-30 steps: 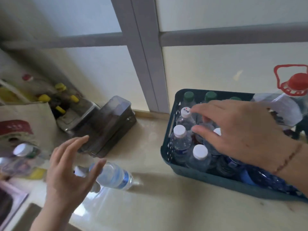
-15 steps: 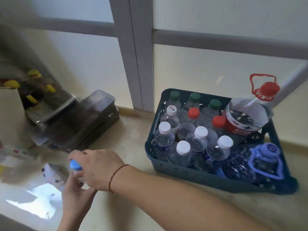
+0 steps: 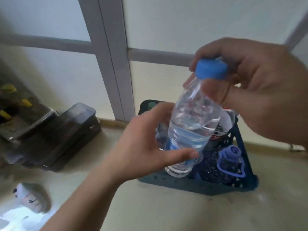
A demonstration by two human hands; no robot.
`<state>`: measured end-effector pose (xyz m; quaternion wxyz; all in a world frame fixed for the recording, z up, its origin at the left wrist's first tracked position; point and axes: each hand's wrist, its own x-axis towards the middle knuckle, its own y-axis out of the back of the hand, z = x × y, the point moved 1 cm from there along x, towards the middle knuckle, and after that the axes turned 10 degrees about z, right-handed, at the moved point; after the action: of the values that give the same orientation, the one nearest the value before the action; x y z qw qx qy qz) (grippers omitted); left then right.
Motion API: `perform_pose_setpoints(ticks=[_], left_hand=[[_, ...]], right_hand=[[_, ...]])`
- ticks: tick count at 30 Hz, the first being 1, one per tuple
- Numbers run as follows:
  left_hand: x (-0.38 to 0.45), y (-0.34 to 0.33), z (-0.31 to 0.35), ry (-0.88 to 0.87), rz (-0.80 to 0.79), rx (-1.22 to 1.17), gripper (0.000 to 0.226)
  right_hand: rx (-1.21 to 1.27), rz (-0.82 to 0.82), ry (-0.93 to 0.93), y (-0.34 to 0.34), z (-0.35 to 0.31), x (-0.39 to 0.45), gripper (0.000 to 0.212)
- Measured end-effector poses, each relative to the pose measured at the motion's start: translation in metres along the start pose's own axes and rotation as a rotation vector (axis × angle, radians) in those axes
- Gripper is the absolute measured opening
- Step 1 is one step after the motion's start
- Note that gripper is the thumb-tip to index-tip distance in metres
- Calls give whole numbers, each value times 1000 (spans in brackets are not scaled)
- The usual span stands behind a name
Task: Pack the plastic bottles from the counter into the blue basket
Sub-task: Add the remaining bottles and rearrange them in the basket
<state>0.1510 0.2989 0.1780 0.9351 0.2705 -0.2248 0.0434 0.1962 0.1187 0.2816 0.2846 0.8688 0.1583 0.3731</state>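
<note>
Centre right of the frame: a clear plastic bottle with a pale blue label band, tilted with its top leaning right, held in the air in front of the blue perforated plastic basket on the beige counter. Topped by a round blue screw cap, pinched at the upper right by the right hand, fingers curled over the cap's far side and thumb pressed against the neck just below it. Lower down, the left hand coming in from the lower left, loosely cupped around the bottle's lower half, thumb lying across the front near the base, the other fingers reaching behind the bottle at mid-height; cannot tell whether those fingers press the plastic or only sit beside it. Bottle base level with the basket's near rim, overlapping its left half in the picture. Inside the basket, at the right, a large clear jug with a purple cap and purple loop handle; behind the held bottle, a red-and-black label of another container, mostly hidden. At the left of the frame, a dark grey plastic box with a translucent lid on the counter by the wall. In the lower left corner, a blurred white wrapper with dark print beside a bright patch of light.
</note>
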Motion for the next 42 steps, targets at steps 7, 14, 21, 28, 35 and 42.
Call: perform_pose_setpoints(ticks=[7,14,21,28,35,42], left_hand=[[7,-44,-26,-72,-201,311,76],[-2,-53,-49,-178,-250,573,73],[-13,-53,-72,-199,-391,595,60],[-15,-48,-103,-212,-271,624,81],[-8,-52,-113,-287,-325,766,89],[2,-40,-104,-198,-514,682,93]], right_hand=[[-105,-111,-196,-17,47,-50,21],[-58,-189,-194,-44,75,-68,24],[-155,-386,-212,-68,90,-90,22],[-317,-135,-242,-102,81,-74,42],[-520,-336,-184,-133,112,-82,75],[-579,-304,-173,-115,114,-86,76]])
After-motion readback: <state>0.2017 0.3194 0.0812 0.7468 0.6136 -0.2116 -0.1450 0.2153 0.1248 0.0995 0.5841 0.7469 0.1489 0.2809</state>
